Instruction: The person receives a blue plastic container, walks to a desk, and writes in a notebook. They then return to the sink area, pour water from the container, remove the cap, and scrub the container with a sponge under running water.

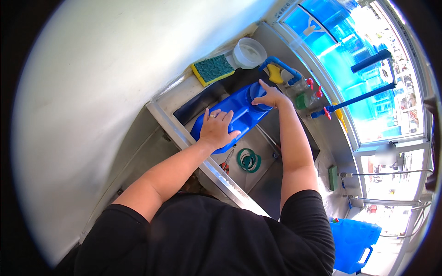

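Observation:
A blue plastic water jug (244, 117) lies tilted across the sink (235, 184), its wide round cap (261, 92) pointing away toward the taps. My left hand (216, 129) grips the near end of the jug's body, fingers spaced and bent over it, thumb toward the handle side. At the far end, my right hand (271, 97) is closed around the cap, with thumb and forefinger on its rim. Below the jug, green rings (248, 160) rest on the sink bottom, beside a small tool with orange-red handles (224, 166). The jug's underside is hidden.
A green-and-yellow sponge (212, 70) and a translucent tub (249, 53) stand along the wall ledge. Bottles (307, 99), a yellow sponge (275, 73) and blue pipes with red-handled taps (328, 112) line the window side. Another blue jug (354, 241) stands at lower right.

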The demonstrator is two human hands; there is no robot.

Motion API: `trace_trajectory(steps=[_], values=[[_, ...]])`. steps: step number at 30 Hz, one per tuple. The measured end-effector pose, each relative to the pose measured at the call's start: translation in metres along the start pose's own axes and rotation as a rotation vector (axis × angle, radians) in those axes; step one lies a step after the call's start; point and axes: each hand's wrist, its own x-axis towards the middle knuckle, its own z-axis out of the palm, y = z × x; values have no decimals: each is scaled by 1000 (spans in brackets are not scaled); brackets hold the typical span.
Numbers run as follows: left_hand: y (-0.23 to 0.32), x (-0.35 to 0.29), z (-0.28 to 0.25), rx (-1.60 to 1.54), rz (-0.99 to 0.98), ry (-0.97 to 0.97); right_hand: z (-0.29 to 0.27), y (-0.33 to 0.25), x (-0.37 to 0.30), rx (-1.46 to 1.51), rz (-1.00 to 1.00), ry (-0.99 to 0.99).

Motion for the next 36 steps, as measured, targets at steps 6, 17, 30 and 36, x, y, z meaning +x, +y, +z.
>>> trace_trajectory(steps=[6, 17, 30, 36], values=[[1, 1, -1, 2, -1, -26, -18, -5, -12, -13, 366, 68], [-2, 2, -2, 4, 18, 24, -3, -6, -11, -71, 289, 233], [2, 0, 5, 1, 24, 71, 18, -10, -15, -114, 276, 58], [3, 13, -8, 43, -83, -61, 75, 8, -46, 691, 152, 582]])
